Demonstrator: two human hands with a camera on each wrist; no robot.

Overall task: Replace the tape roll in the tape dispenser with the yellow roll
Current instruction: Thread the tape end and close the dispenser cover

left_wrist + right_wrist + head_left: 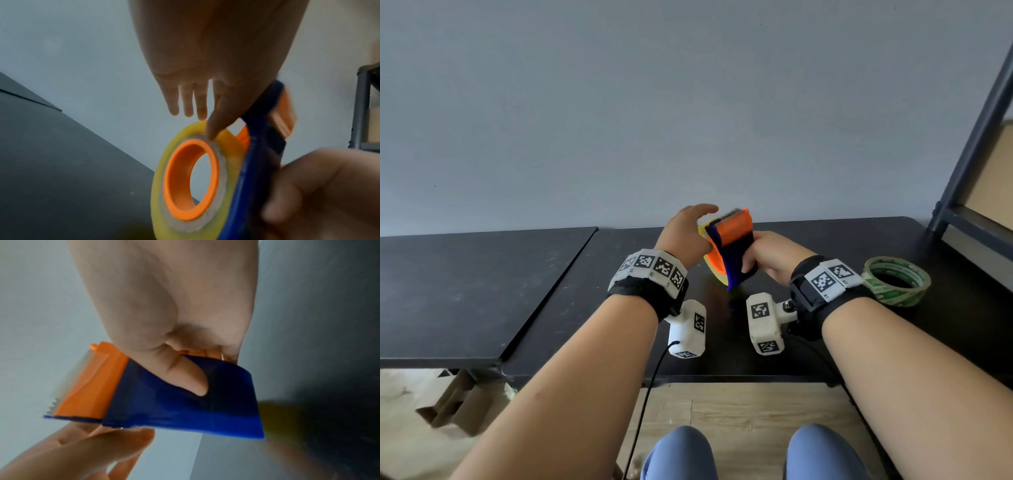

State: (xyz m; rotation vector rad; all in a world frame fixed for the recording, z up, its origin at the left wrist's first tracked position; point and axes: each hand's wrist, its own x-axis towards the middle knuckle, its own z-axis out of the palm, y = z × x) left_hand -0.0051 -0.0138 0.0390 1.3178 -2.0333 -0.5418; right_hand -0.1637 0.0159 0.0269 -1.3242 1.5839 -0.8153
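Observation:
The tape dispenser (734,250) has a blue body and an orange cutter end with a toothed blade. My right hand (765,257) grips it above the table, with the thumb (191,382) pressed on the blue side (174,402). The yellow roll (158,186) sits on the orange hub (174,162) of the dispenser (261,146). My left hand (690,229) arches over the roll from the left. Its fingers (200,107) are straight, and one fingertip touches the roll's top edge.
A clear roll with green print (893,298) lies flat on the black table (825,240), just right of my right wrist. A second black table (482,291) adjoins on the left. A dark shelf frame (969,144) stands at the far right. Cardboard (458,401) lies on the floor.

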